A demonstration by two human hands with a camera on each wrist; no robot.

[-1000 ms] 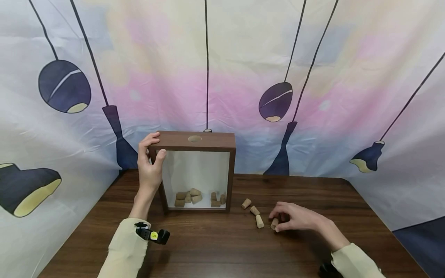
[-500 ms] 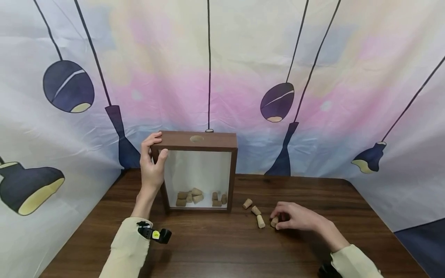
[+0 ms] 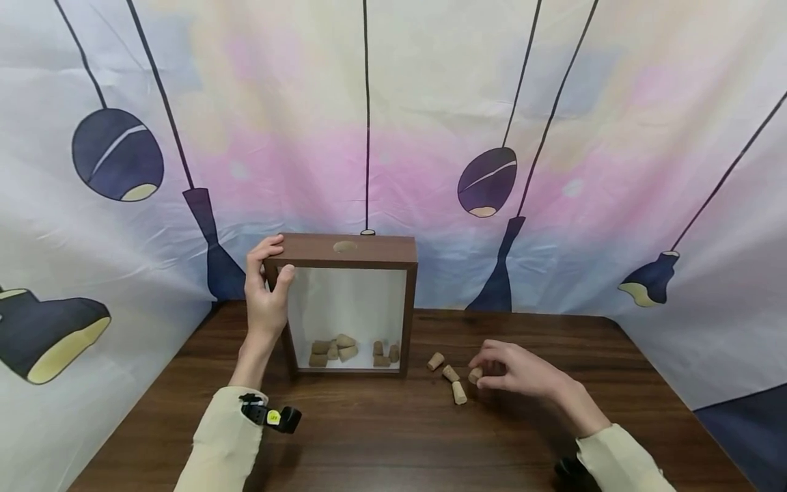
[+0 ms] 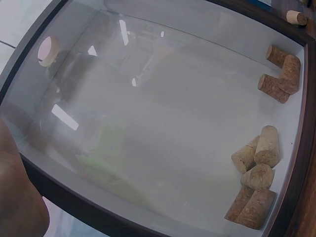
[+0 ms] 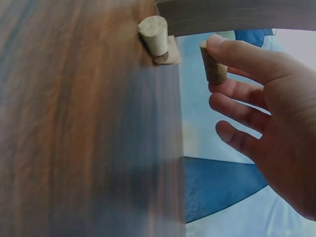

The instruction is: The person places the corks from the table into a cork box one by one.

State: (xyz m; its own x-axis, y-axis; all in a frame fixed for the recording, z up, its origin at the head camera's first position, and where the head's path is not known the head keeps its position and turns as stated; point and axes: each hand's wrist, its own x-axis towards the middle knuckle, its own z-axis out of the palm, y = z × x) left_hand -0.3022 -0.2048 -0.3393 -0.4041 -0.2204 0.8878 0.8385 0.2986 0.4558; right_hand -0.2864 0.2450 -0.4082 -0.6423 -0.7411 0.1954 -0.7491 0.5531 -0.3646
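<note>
A brown wooden box frame (image 3: 410, 321) with a clear front stands upright on the table, a round hole (image 3: 345, 247) in its top. Several corks (image 4: 266, 145) lie inside along its bottom, in two groups. My left hand (image 3: 267, 301) grips the box's upper left corner, thumb on the front and fingers over the top. Between thumb and fingers, my right hand (image 3: 519, 369) pinches a cork (image 5: 214, 64), raised off the table in the right wrist view. Beside it on the table lie three loose corks, the nearest a pale cork (image 3: 459, 393).
The dark wooden table (image 3: 381, 437) reaches back to a hanging cloth (image 3: 430, 150) printed with lamps. A black wrist camera (image 3: 283, 419) is strapped over the left sleeve.
My right hand has lifted the cork off the table and moved it slightly up and left. The left hand and the box have stayed in place.
</note>
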